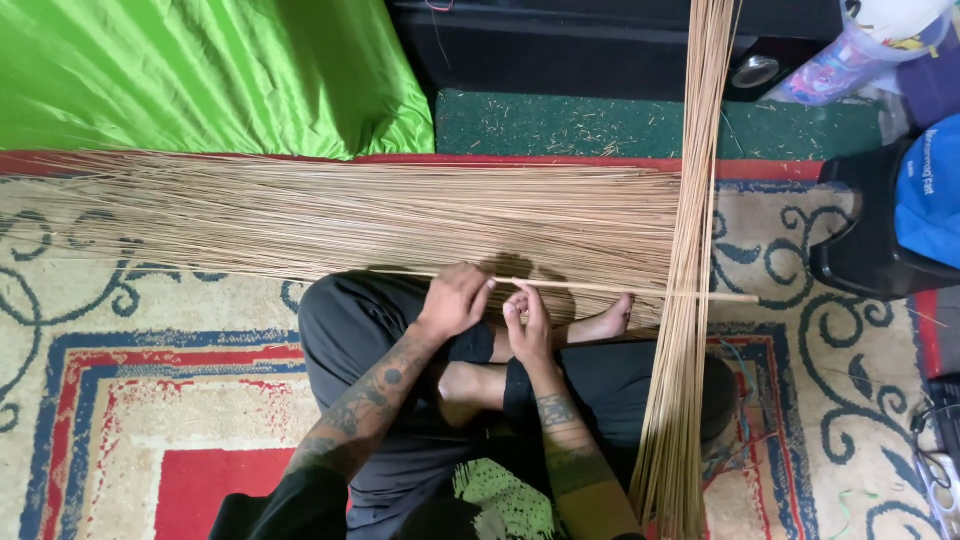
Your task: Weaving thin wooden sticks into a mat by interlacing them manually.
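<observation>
**Both hands pinching one stick at mid-frame**

While we are sitting cross-legged on the carpet (150, 400), our left hand (455, 298) is closing around a single thin stick (600, 288), fingers curled over it, and our right hand (527, 322) is pinching the same stick just beside it, thumb and fingertips pressed together on the shaft. The stick is lying level across the middle of the frame, running right from our hands and ending past the upright bundle (690, 260). That bundle is standing tall in the right half of the frame, reaching from the top edge down to the bottom, and the stick is crossing it. Behind our hands, a wide layer of sticks (330, 215) is spreading sideways over the carpet from the left edge to the bundle. A green cloth (190, 70) is filling the upper left of the frame. Our bare feet (600, 322) are showing just below the stick, near the right hand.
</observation>
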